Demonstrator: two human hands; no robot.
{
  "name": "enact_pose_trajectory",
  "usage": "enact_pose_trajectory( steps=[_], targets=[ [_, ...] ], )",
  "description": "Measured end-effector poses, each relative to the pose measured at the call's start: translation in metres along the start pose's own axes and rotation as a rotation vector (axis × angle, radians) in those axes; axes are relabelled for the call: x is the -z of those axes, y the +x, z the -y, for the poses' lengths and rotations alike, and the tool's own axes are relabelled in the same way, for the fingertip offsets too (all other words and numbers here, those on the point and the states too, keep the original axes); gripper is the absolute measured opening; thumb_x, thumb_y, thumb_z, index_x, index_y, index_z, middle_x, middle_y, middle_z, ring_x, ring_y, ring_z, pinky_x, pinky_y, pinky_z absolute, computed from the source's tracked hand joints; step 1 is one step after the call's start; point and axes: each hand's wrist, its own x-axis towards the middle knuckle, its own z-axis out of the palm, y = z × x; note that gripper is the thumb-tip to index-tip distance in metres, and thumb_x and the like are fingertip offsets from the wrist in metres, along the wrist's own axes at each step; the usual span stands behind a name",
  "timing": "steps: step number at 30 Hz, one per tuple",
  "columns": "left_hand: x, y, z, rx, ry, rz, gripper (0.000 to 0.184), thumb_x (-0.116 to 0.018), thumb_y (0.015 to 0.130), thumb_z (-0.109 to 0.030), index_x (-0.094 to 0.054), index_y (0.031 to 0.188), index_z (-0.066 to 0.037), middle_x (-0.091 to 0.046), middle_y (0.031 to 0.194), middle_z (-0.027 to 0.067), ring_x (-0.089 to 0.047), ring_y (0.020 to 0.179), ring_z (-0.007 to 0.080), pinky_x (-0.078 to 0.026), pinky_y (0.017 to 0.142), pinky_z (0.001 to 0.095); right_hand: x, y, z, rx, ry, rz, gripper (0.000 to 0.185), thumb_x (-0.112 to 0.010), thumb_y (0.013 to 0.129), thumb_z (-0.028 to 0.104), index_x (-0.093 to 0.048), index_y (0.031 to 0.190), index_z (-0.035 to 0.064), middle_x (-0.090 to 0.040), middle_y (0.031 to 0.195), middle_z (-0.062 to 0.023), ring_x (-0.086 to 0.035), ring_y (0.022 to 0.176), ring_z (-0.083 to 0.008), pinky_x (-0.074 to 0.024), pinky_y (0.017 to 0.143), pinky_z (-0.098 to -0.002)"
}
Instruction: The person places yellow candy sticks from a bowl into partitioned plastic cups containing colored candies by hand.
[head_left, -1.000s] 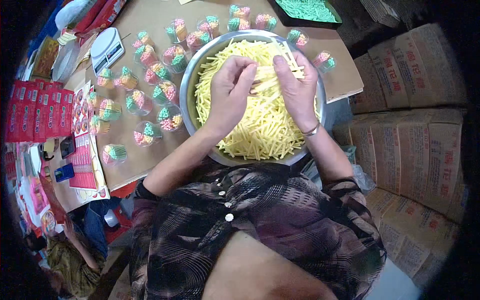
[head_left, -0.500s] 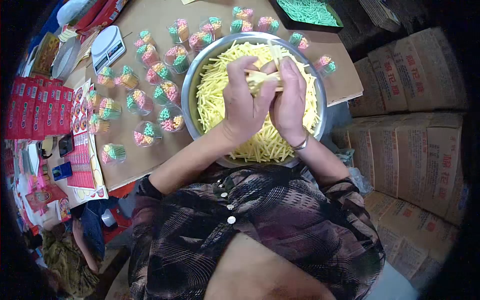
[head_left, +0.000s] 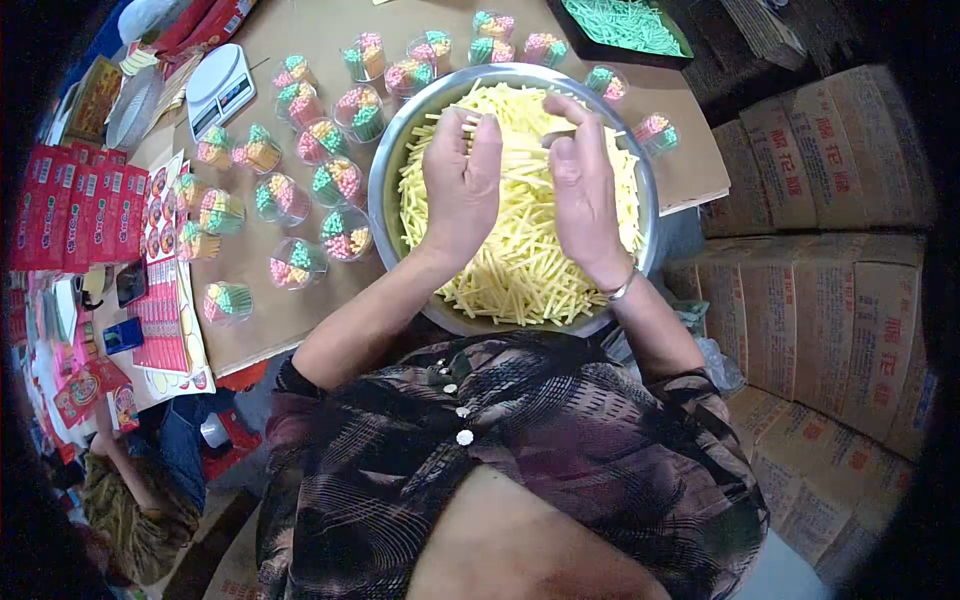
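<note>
A large metal bowl (head_left: pixel 381 190) is heaped with thin yellow sticks (head_left: pixel 525 270). Over its left half is my left hand (head_left: pixel 464 185), thumb and fingers closed around a few yellow sticks whose ends show at the fingertips. My right hand (head_left: pixel 588 190) hovers over the right half, palm turned inward, fingers curved and thumb apart from them; no stick can be made out in it. The two hands do not touch, and yellow sticks show between them.
Several clear cups (head_left: pixel 282 199) of pink, green and yellow sticks stand around the bowl's left and back. A white scale (head_left: pixel 215 85), red packets (head_left: pixel 85 215) and a black tray (head_left: pixel 682 57) of green sticks lie farther out. Cartons (head_left: pixel 800 310) are stacked right; another person (head_left: pixel 140 500) is lower left.
My hands came together over the bowl half a second ago and have since moved apart, left hand to the left and right hand slightly right. The view has shifted slightly.
</note>
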Motion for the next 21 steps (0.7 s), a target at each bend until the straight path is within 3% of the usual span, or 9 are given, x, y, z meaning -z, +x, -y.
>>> enact_pose_trajectory(
  steps=[4, 9, 13, 15, 18, 21],
  targets=[
    [-0.014, -0.004, -0.009, -0.054, 0.015, -0.005, 0.018, -0.042, 0.098, -0.017, -0.051, 0.095, -0.002, -0.046, 0.076, 0.0015, -0.040, 0.062, 0.0097, -0.036, 0.055, 0.0254, -0.009, -0.001, 0.016, -0.020, 0.152, 0.068, 0.018, -0.048, 0.097, 0.018, -0.054, 0.094, 0.0018, -0.054, 0.088, -0.0036, -0.048, 0.079, -0.0104, -0.0411, 0.074, -0.0262],
    [-0.022, -0.010, -0.037, 0.229, -0.201, -0.173, 0.024, -0.037, 0.099, -0.019, -0.052, 0.102, 0.001, -0.048, 0.088, 0.0055, -0.046, 0.074, 0.0128, -0.041, 0.064, 0.0261, 0.002, 0.007, 0.006, -0.277, 0.275, 0.097, 0.015, -0.055, 0.094, 0.015, -0.056, 0.088, 0.0011, -0.055, 0.079, -0.0029, -0.046, 0.072, -0.0106, -0.0407, 0.071, -0.0252],
    [-0.022, -0.006, -0.017, -0.145, 0.155, -0.038, 0.032, -0.033, 0.101, -0.022, -0.051, 0.112, 0.002, -0.048, 0.102, 0.0103, -0.048, 0.090, 0.0189, -0.042, 0.080, 0.0303, -0.009, 0.002, 0.019, -0.297, 0.354, 0.114, 0.016, -0.058, 0.092, 0.014, -0.057, 0.083, 0.0014, -0.055, 0.073, -0.0017, -0.046, 0.068, -0.0094, -0.0401, 0.068, -0.0231],
    [-0.030, -0.013, -0.013, -0.105, -0.100, -0.003, 0.035, -0.032, 0.101, -0.024, -0.049, 0.116, 0.002, -0.048, 0.107, 0.0136, -0.048, 0.099, 0.0233, -0.038, 0.091, 0.0344, -0.011, 0.003, 0.016, -0.135, 0.318, 0.105, 0.013, -0.059, 0.090, 0.013, -0.057, 0.083, 0.0022, -0.056, 0.075, -0.0012, -0.044, 0.068, -0.0075, -0.0388, 0.066, -0.0212],
    [-0.022, -0.006, -0.018, -0.133, -0.215, -0.081, 0.034, -0.035, 0.099, -0.025, -0.051, 0.112, 0.003, -0.049, 0.106, 0.0130, -0.048, 0.097, 0.0236, -0.038, 0.090, 0.0345, -0.007, 0.004, 0.021, -0.179, 0.267, 0.144, 0.016, -0.055, 0.092, 0.015, -0.057, 0.082, 0.0031, -0.056, 0.075, -0.0007, -0.044, 0.069, -0.0072, -0.0380, 0.066, -0.0204],
    [-0.012, -0.004, -0.021, -0.310, -0.073, -0.085, 0.047, -0.029, 0.100, -0.036, -0.050, 0.114, 0.003, -0.054, 0.106, 0.0130, -0.051, 0.095, 0.0220, -0.040, 0.087, 0.0331, -0.010, -0.001, 0.039, -0.252, 0.349, 0.189, 0.018, -0.054, 0.093, 0.013, -0.055, 0.077, 0.0037, -0.055, 0.075, 0.0000, -0.044, 0.070, -0.0071, -0.0375, 0.066, -0.0205]
  ],
)
